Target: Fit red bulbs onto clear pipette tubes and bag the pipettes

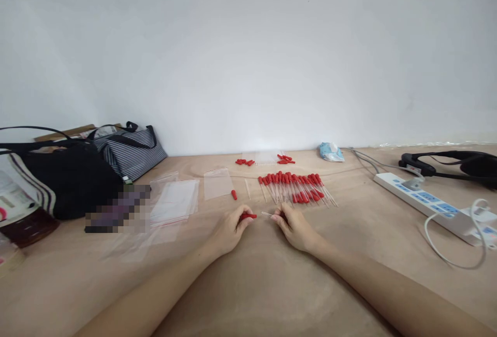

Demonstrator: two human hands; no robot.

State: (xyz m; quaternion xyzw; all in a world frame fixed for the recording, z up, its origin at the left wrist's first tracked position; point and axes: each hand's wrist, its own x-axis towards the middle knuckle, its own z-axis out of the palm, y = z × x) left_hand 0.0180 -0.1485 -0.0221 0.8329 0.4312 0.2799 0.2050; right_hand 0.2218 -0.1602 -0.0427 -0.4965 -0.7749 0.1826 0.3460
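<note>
My left hand (230, 229) rests on the tan table, fingers pinched on a small red rubber bulb (248, 216). My right hand (294, 226) pinches a thin clear glass tube (267, 214) whose tip points at the bulb; the two parts are a little apart. Just beyond my hands lies a row of several assembled droppers with red bulbs (297, 187). Loose red bulbs (244, 161) and a second small heap of bulbs (286, 159) lie near the wall. A single red bulb (234, 194) and one bare tube (247, 188) lie left of the row.
Clear zip bags (175, 200) lie to the left, beside a black bag (66, 176) and a striped bag (130, 153). A white power strip (430, 202) with cables, a black headset (454, 163) and a blue tissue pack (331, 151) sit on the right.
</note>
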